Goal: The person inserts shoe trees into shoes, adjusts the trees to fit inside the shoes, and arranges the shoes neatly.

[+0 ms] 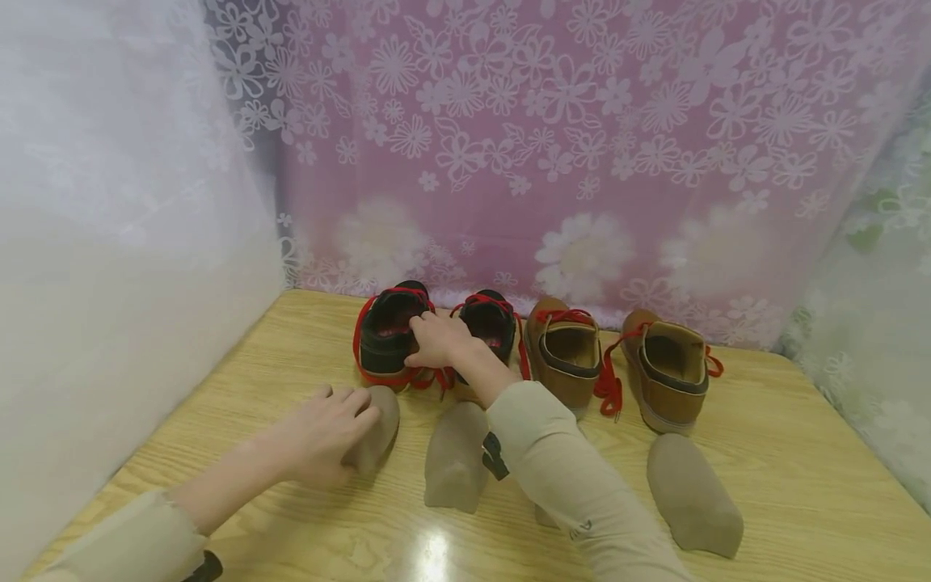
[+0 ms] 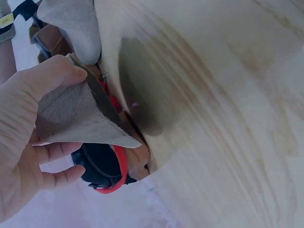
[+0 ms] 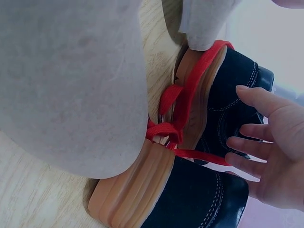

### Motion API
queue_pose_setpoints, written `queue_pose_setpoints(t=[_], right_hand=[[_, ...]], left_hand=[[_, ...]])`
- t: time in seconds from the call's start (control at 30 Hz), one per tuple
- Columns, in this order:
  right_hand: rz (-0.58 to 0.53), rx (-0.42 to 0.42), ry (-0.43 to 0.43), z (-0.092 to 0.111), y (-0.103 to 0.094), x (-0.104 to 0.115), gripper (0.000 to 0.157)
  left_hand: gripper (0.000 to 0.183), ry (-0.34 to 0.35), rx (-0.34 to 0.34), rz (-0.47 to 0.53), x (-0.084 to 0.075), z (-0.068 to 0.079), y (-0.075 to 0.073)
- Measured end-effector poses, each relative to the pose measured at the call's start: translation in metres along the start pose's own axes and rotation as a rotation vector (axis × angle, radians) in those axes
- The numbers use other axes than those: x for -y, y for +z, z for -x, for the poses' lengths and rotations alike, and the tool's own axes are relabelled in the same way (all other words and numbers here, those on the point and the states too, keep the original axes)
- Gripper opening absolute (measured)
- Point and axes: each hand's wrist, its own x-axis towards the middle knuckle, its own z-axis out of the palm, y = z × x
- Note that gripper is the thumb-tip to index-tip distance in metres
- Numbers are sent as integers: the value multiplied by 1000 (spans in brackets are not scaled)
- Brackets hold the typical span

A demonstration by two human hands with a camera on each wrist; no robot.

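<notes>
My left hand (image 1: 327,436) holds a grey-brown moulded shoe insert (image 1: 381,424) at the left, just in front of the left black shoe (image 1: 381,361). In the left wrist view, the thumb lies on the insert's (image 2: 71,114) upper edge with fingers behind it. My right hand (image 1: 440,339) reaches to the inner side of that shoe, fingers loosely extended. The right wrist view shows the thumb close to the black shoe (image 3: 232,80); whether it touches cannot be told. Red laces (image 3: 190,90) hang between the black pair. The other black shoe (image 1: 489,327) is partly hidden by my right arm.
Two brown shoes with red laces, one nearer (image 1: 563,380) and one farther right (image 1: 672,396), stand in the row. Separate inserts lie in front, one in the middle (image 1: 454,461) and another at right (image 1: 694,493). A pink floral curtain (image 1: 509,162) hangs behind the wooden table (image 1: 291,339).
</notes>
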Motion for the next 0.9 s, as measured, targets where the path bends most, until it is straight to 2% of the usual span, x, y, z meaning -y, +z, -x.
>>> queue_pose_setpoints(t=[0.27,0.5,0.73,0.9], right_hand=[[-7,-4,11,0,0,2,65],[-43,9,21,1,0,4,70],[-41,20,10,2,0,4,70],[-40,19,-1,3,0,4,64]], left_hand=[[56,33,-78,-8,7,4,-14],[58,29,-117,47,14,6,-29],[61,21,-206,1,23,6,-46],[62,-1,-247,-36,27,6,-57]])
